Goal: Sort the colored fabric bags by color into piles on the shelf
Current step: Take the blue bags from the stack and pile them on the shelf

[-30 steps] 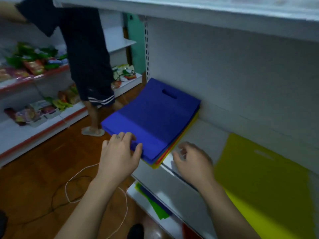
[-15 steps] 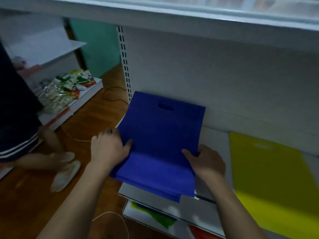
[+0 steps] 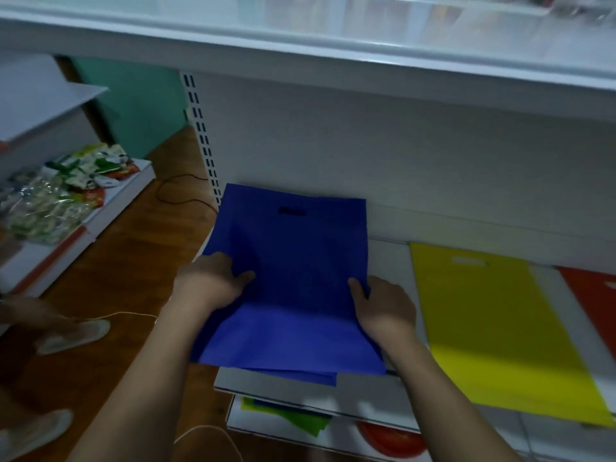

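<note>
left hand (image 3: 213, 283): grips the left edge of the blue bag, thumb lying on top of the fabric, fingers curled under and hidden
right hand (image 3: 383, 306): grips the right edge of the same bag, thumb on top, remaining fingers wrapped behind the edge
blue bag (image 3: 293, 278): stretched between both hands, far end with the handle cut-out up against the back panel beyond the hands, near end hanging over the shelf front between the wrists; a second blue layer peeks out below the near edge, count unclear
shelf (image 3: 393, 261): white, bare strip showing just right of the right hand
yellow bag (image 3: 493, 335): flat on the shelf, right of the right hand, apart from the blue bag, handle cut-out at far end
red bag (image 3: 596, 298): further right past the yellow one, cut by frame edge
lower shelf (image 3: 276, 421): below the wrists
green bag (image 3: 296, 418): on lower shelf, beneath the forearms, some blue showing at its far edge
red item (image 3: 390, 440): on lower shelf under the right forearm, blurred, cannot tell what
snack packets (image 3: 63, 191): on another rack far left of the left hand
another person's feet (image 3: 71, 335): on wood floor, left of the left forearm
white cable (image 3: 133, 315): on floor near left forearm
</note>
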Demonstrator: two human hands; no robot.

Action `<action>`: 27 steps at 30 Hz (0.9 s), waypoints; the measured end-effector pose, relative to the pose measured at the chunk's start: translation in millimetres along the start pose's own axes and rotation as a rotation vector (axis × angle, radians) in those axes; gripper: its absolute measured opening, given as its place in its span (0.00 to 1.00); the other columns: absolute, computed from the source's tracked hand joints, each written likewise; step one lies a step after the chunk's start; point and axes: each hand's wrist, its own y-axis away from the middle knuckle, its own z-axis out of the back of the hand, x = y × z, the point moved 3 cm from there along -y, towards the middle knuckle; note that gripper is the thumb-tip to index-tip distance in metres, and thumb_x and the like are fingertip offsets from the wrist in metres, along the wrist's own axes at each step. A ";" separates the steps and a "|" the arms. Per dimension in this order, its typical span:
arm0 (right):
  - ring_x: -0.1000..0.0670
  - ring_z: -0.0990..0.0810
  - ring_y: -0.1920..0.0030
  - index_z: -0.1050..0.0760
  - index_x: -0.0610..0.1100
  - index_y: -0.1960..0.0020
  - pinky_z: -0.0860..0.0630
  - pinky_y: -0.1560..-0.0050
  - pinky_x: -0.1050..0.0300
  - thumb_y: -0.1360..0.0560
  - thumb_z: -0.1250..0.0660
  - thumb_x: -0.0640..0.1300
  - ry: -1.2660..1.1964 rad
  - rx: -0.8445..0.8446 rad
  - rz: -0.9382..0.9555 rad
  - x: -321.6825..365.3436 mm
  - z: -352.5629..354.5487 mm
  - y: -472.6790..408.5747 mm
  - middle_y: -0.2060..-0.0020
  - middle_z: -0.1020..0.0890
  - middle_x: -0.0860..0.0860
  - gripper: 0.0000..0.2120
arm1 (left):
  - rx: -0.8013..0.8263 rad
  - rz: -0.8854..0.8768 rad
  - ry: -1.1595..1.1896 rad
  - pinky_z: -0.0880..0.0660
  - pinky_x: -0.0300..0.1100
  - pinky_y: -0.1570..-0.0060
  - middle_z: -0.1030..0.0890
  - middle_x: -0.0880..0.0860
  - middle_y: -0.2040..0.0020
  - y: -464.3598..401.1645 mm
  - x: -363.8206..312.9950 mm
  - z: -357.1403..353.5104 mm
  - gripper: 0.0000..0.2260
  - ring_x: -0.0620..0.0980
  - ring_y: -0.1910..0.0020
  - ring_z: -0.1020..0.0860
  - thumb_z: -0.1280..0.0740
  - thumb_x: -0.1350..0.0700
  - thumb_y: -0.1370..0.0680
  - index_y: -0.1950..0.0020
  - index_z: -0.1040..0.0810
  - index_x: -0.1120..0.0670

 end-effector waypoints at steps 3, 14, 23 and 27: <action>0.52 0.30 0.71 0.31 0.45 0.61 0.40 0.73 0.56 0.18 0.48 0.57 0.058 -0.071 0.050 -15.1 14.0 4.3 0.70 0.27 0.52 0.20 | -0.037 -0.105 -0.002 0.34 0.42 0.68 0.27 0.52 0.63 12.6 -11.4 -4.3 0.20 0.50 0.64 0.26 0.47 0.41 0.18 0.61 0.30 0.53; 0.46 0.32 0.71 0.35 0.45 0.68 0.41 0.72 0.53 0.19 0.45 0.52 0.060 -0.408 -0.124 -170.6 102.1 85.4 0.74 0.31 0.51 0.21 | -0.275 -0.430 0.055 0.34 0.44 0.66 0.30 0.52 0.68 90.4 -167.6 -42.1 0.22 0.56 0.65 0.28 0.47 0.45 0.18 0.68 0.36 0.54; 0.41 0.24 0.62 0.28 0.42 0.62 0.38 0.65 0.53 0.19 0.44 0.51 0.035 -0.574 -0.414 -327.5 169.4 192.8 0.66 0.23 0.46 0.18 | -0.181 -0.723 0.038 0.34 0.46 0.67 0.31 0.52 0.72 166.1 -341.1 -92.0 0.24 0.58 0.67 0.29 0.48 0.43 0.17 0.71 0.36 0.53; 0.43 0.24 0.56 0.25 0.43 0.59 0.28 0.60 0.50 0.19 0.47 0.53 0.075 -0.612 -0.573 -394.2 195.9 251.8 0.61 0.21 0.46 0.19 | -0.200 -0.865 0.027 0.34 0.46 0.66 0.23 0.58 0.64 212.2 -416.9 -122.7 0.24 0.62 0.59 0.23 0.48 0.42 0.18 0.70 0.37 0.53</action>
